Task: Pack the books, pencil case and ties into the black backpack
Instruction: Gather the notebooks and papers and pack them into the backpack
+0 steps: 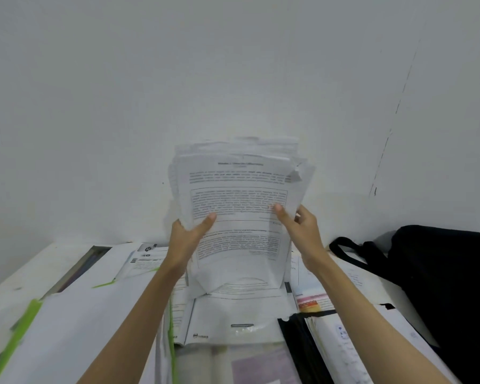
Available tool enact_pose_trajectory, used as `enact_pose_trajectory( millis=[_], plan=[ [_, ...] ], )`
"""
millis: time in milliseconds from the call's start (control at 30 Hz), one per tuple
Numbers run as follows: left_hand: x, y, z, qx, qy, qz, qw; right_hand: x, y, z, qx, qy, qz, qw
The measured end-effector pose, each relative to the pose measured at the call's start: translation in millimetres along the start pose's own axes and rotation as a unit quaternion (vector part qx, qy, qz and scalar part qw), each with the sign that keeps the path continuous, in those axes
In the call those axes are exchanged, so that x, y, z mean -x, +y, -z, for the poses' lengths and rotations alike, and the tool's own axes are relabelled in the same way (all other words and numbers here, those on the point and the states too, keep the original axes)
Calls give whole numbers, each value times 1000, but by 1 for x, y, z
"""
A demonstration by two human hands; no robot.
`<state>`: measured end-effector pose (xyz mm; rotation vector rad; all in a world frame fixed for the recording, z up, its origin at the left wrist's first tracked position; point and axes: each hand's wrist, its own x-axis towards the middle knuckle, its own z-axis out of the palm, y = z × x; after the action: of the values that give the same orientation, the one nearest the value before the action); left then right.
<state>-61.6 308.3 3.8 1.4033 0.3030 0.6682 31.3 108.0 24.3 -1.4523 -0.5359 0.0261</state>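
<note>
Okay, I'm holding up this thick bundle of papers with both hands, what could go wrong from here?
The loose stack of printed white paper sheets is uneven at its top edge and pinched only at its sides by the left hand and right hand, so sheets may slide out. The soft black fabric backpack sits off to the right, so the carry could fan them.

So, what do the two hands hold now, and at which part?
Both hold one stack of printed papers, upright above the desk. The left hand grips its left edge, the right hand its right edge, thumbs on the front page.
</note>
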Motion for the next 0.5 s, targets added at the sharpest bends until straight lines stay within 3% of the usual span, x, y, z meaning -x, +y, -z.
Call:
enact_pose_trajectory(
  millis=[267,500],
  plan=[
    [15,-8,-7,40,32,38,998,14,16,-26,61,8,9,998],
    [15,-17,6,-70,-26,-10,997,17,37,-12,94,45,13,994]
  ],
)
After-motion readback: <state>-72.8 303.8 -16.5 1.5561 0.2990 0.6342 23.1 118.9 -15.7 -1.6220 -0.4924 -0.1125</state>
